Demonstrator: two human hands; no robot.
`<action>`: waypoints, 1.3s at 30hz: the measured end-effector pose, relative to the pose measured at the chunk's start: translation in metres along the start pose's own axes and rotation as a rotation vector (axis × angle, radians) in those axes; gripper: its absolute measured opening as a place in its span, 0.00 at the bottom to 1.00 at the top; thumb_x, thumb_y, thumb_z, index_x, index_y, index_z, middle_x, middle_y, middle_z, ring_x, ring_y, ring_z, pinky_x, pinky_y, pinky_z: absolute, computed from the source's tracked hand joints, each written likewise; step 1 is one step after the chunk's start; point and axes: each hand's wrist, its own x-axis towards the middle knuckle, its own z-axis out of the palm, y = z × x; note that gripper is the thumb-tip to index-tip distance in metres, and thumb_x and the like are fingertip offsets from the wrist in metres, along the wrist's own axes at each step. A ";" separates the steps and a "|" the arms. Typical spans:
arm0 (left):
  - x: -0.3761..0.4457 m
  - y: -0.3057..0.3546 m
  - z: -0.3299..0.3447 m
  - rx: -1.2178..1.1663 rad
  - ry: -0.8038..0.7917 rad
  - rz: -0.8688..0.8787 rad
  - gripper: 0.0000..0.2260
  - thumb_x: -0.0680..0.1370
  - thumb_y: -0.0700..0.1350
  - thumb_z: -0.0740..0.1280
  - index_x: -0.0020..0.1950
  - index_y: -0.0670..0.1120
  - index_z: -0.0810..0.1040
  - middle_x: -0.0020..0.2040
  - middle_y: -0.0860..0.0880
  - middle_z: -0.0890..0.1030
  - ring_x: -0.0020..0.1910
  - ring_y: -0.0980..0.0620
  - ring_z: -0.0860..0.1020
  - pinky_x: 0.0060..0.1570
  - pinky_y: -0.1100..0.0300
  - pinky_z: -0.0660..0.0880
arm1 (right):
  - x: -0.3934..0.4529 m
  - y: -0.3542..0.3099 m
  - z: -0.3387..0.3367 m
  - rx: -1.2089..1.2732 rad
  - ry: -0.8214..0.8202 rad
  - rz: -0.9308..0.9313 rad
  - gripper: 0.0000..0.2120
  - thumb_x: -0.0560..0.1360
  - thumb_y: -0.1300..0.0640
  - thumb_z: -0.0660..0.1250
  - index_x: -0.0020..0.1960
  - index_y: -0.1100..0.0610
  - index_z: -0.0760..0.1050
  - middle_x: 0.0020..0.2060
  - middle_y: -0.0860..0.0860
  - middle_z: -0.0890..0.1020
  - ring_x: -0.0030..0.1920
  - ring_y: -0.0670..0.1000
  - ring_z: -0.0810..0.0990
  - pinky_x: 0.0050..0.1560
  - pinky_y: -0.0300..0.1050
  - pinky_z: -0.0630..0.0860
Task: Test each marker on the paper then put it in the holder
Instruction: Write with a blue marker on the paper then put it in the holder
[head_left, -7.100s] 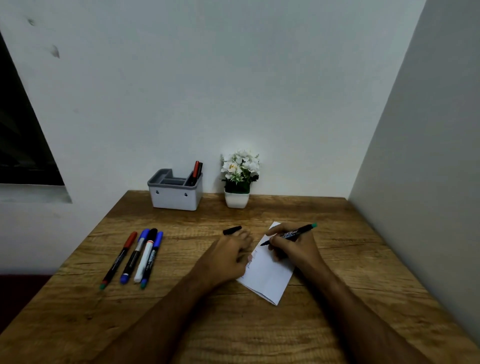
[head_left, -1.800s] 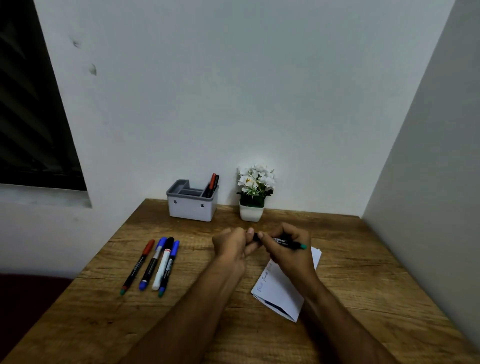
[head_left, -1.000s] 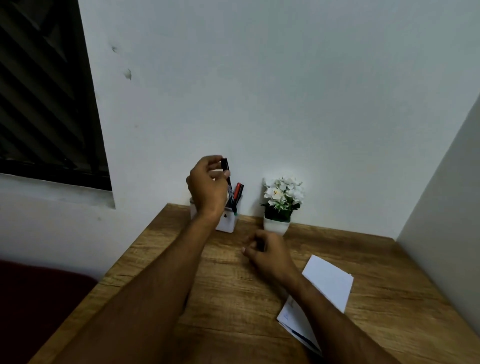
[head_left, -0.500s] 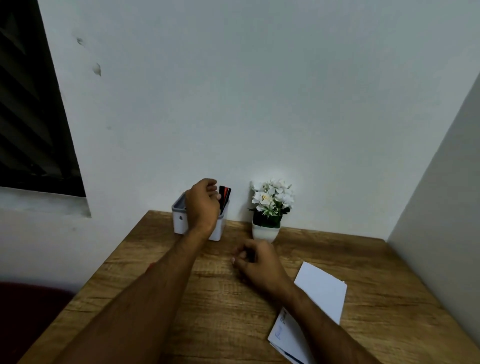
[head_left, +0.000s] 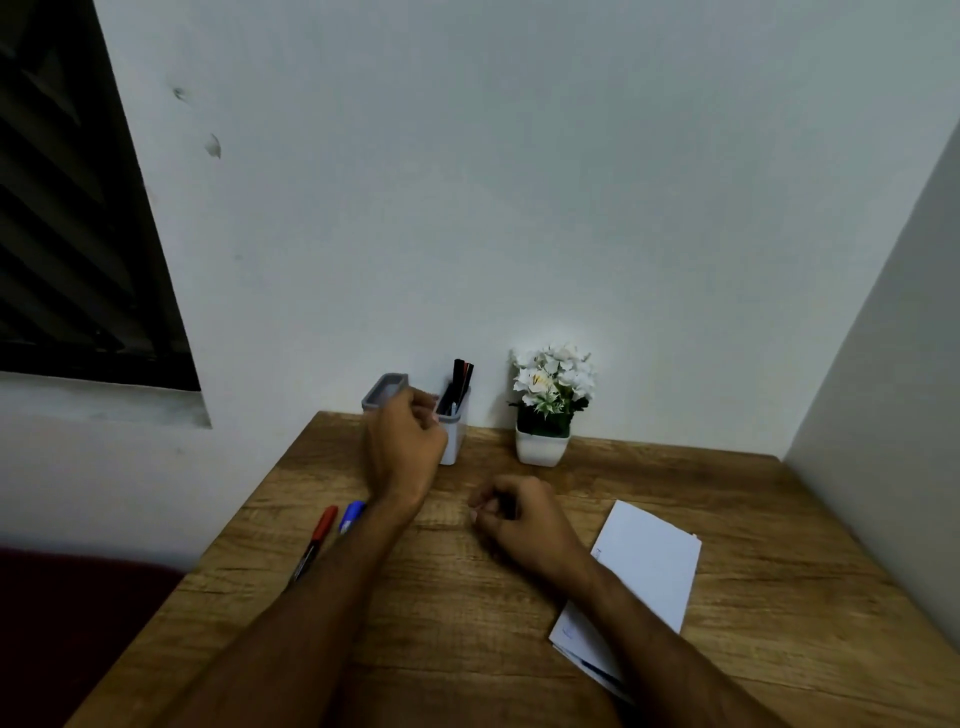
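Observation:
The white holder with a grey rim (head_left: 385, 391) stands at the table's back edge against the wall, with several markers (head_left: 460, 380) upright in its right compartment. My left hand (head_left: 404, 446) hovers just in front of the holder, fingers loosely curled, holding nothing. My right hand (head_left: 515, 515) rests on the table, loosely curled; no marker shows in it. A red marker (head_left: 322, 531) and a blue marker (head_left: 352, 515) lie at the left; my left forearm hides whatever lies beside them. The folded white paper (head_left: 650, 566) lies right of my right hand.
A small white pot of white flowers (head_left: 543, 448) stands right of the holder. Walls close the table's back and right side. The wooden table (head_left: 457, 613) has its left edge next to a dark window.
My left hand carried the capped marker to the holder, dropped it into the right compartment, and has drawn back slightly. My right hand stayed resting on the table.

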 end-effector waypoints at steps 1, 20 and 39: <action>-0.006 -0.002 -0.003 0.054 -0.035 -0.010 0.10 0.71 0.37 0.69 0.50 0.47 0.82 0.44 0.50 0.83 0.44 0.51 0.81 0.38 0.60 0.75 | -0.002 -0.001 0.001 0.002 0.000 -0.003 0.06 0.76 0.59 0.73 0.46 0.47 0.82 0.35 0.53 0.86 0.34 0.52 0.84 0.41 0.53 0.83; -0.073 -0.005 -0.038 0.804 -0.363 -0.020 0.05 0.75 0.39 0.70 0.48 0.47 0.79 0.50 0.47 0.81 0.51 0.48 0.79 0.45 0.57 0.78 | -0.042 -0.020 0.005 0.075 -0.021 0.084 0.03 0.78 0.62 0.73 0.50 0.55 0.83 0.38 0.55 0.87 0.33 0.46 0.83 0.36 0.42 0.80; -0.075 0.018 -0.012 0.568 -0.366 0.001 0.05 0.75 0.41 0.71 0.50 0.46 0.78 0.50 0.47 0.79 0.50 0.47 0.79 0.42 0.58 0.76 | -0.049 -0.018 -0.013 0.164 -0.027 0.141 0.03 0.80 0.63 0.70 0.52 0.61 0.82 0.36 0.55 0.86 0.28 0.51 0.81 0.30 0.43 0.79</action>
